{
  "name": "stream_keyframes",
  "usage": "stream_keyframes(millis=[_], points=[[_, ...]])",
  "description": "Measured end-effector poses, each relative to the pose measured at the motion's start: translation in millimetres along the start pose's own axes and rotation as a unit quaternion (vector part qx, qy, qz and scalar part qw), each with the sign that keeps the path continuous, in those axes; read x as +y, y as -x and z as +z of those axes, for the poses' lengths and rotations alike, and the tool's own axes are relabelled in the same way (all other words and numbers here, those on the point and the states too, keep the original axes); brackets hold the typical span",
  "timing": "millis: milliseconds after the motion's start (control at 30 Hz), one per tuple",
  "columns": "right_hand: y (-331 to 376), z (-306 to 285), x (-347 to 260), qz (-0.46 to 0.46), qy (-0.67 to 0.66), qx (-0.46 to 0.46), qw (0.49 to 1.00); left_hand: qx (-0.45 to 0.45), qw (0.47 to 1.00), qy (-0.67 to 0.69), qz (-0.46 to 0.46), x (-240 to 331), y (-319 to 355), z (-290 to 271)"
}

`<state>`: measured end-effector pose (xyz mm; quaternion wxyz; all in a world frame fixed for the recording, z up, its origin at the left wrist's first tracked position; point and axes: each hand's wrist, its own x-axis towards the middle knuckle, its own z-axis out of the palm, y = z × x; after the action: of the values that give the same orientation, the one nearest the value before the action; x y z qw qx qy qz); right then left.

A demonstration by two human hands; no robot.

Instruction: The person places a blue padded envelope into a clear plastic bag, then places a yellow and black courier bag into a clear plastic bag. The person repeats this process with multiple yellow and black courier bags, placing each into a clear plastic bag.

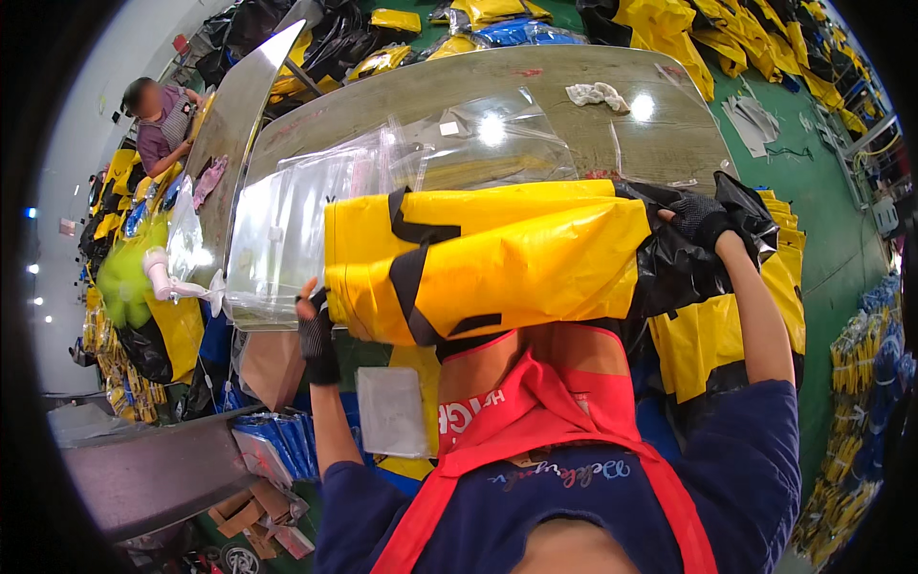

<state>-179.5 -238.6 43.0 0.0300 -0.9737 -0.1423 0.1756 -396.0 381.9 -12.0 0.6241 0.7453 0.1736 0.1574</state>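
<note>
A long yellow bag of glossy coated fabric (pixel 535 263) with black straps and a black end lies folded across the near side of the table in front of me. My right hand (pixel 700 218), in a dark fingerless glove, grips the crumpled black end at the right. At the lower left corner of the bag is my left hand (pixel 314 330), gloved the same way, its fingers closed at the edge and partly hidden. Just beyond the bag, clear plastic bags (pixel 296 210) are spread out flat.
The wood-patterned table (pixel 382 100) carries a crumpled white scrap (pixel 598 96). A pink-and-white desk fan (pixel 163 277) stands at the left. Yellow bags (pixel 708 349) hang beside me at the right. Another person (pixel 163 124) works at the far left. Cardboard pieces (pixel 253 512) lie at the lower left.
</note>
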Motion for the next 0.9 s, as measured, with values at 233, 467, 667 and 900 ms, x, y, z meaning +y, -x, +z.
stream_keyframes(millis=[233, 467, 667, 900], points=[[11.2, -6.3, -21.4, 0.044, -0.01, -0.036, 0.998, 0.053, 0.886, -0.321, 0.329, 66.6, 34.9, 40.8], [26.7, 0.8, -17.9, -0.035, -0.009, 0.041, 0.999, 0.075, 0.931, -0.355, 0.035, -16.6, 4.0, 18.9], [11.9, 8.9, -13.1, 0.009, 0.022, -0.023, 0.999, 0.103, 0.734, -0.517, 0.427, 116.6, -10.2, 117.2], [65.6, -67.8, -6.9, -0.074, 0.124, 0.078, 0.986, -0.161, 0.702, -0.617, 0.317, 15.9, -54.0, 136.5]])
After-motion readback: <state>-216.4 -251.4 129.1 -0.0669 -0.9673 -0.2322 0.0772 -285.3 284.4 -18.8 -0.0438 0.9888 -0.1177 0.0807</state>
